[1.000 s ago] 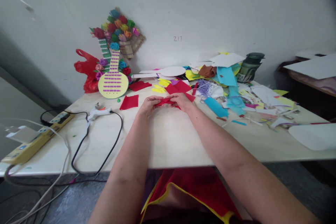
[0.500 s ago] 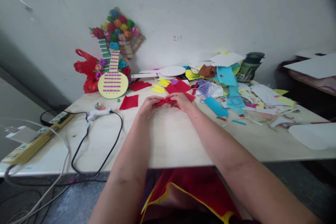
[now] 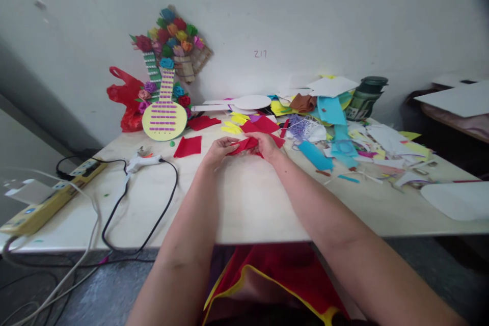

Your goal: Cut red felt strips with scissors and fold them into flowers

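Note:
Between my two hands stretches a piece of red crepe paper (image 3: pixel 243 146), raised a little off the white table (image 3: pixel 260 204). My left hand (image 3: pixel 220 151) pinches its left end with thumb and fingers. On the other side my right hand (image 3: pixel 263 144) is closed around the right end; some of its fingertips are hidden behind the paper. More red sheets (image 3: pixel 262 125) lie just beyond my hands, beside yellow petal-shaped pieces (image 3: pixel 232 127). A red square (image 3: pixel 188 146) rests to the left of my left hand.
A white glue gun (image 3: pixel 143 162) with a black cord lies left, near a yellow power strip (image 3: pixel 57 198). Behind stand a flower-decorated paper lute (image 3: pixel 164 121) and a red bag (image 3: pixel 128 94). Paper scraps (image 3: pixel 382 142), blue strips (image 3: pixel 315 155) and a dark bottle (image 3: pixel 367 98) crowd the right.
My left hand has shifted slightly away from the right, and more of the red crepe paper shows between them. The head view has moved a little.

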`<state>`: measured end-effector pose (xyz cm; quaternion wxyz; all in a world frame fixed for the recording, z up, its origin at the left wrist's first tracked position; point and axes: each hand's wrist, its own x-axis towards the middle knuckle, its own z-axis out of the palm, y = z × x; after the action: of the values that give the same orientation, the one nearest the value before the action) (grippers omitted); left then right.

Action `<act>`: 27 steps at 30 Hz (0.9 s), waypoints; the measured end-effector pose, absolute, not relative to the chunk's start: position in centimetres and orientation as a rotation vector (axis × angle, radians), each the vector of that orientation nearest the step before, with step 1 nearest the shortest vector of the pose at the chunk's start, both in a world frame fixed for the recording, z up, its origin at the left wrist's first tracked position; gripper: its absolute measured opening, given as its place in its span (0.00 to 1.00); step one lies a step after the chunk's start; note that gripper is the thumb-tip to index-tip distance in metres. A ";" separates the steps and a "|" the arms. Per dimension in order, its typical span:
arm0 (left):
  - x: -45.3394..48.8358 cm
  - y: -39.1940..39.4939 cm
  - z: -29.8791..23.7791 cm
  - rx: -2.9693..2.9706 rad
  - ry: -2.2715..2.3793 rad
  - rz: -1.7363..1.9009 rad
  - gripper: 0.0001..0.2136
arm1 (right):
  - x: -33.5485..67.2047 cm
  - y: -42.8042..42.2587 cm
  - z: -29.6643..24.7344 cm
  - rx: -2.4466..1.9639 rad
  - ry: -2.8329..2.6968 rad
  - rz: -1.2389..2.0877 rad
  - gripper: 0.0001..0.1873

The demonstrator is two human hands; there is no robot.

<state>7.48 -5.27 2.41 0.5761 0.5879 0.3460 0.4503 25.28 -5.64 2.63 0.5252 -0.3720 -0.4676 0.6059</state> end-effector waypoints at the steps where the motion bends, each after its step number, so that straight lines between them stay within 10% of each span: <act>1: 7.5 -5.3 2.4 1.386 0.826 1.058 0.19 | 25.4 -5.6 2.6 -0.903 -1.101 1.453 0.17; 27: 7.7 -5.8 2.5 1.391 0.872 0.989 0.17 | 25.9 -5.2 2.2 -1.127 -1.349 1.324 0.10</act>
<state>7.75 -5.77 2.48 0.5749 0.5940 0.3722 0.4221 25.91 -5.17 2.21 0.4535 -0.4565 -0.5463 0.5362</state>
